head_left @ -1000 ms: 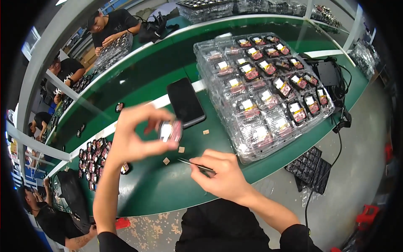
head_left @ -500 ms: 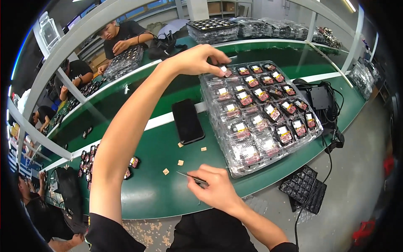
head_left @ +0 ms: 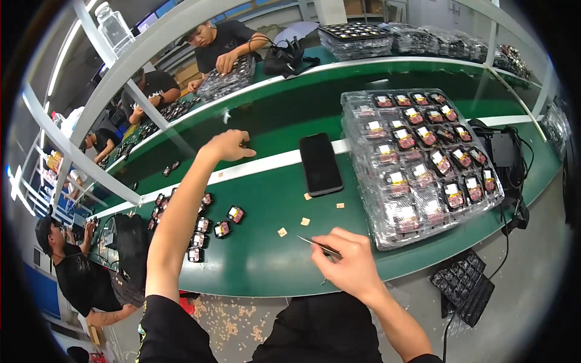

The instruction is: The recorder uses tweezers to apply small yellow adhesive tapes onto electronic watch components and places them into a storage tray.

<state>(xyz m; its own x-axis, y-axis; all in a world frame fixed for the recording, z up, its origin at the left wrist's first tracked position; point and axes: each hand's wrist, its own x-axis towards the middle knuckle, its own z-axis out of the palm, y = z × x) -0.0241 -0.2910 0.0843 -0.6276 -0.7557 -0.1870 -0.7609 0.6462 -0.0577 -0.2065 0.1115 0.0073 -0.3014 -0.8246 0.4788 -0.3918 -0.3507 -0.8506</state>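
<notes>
My left hand (head_left: 229, 145) is stretched out over the dark green belt with its fingers apart, and I see nothing held in it. Pinched in my right hand (head_left: 350, 260) is a pair of slim metal tweezers (head_left: 321, 247), its tip just above the green table. Close to the tip lie small tan square pieces (head_left: 305, 221). To the right stands a stack of clear plastic trays (head_left: 387, 233), its top one partly filled with small black devices (head_left: 438, 161). More such devices (head_left: 222, 229) lie loose beside my left forearm, which hides some of them.
A black phone (head_left: 321, 164) lies left of the trays. Black cables and adapters (head_left: 505, 151) sit to their right. Dark trays (head_left: 463, 287) rest on the floor. Across the belt, a person (head_left: 221, 48) works at another tray stack (head_left: 357, 42). A white frame (head_left: 106, 175) crosses the left.
My left hand has left the tray's far left corner and swung left over the belt; the device at its fingertips now sits in the tray. My right hand keeps its hold on the tweezers.
</notes>
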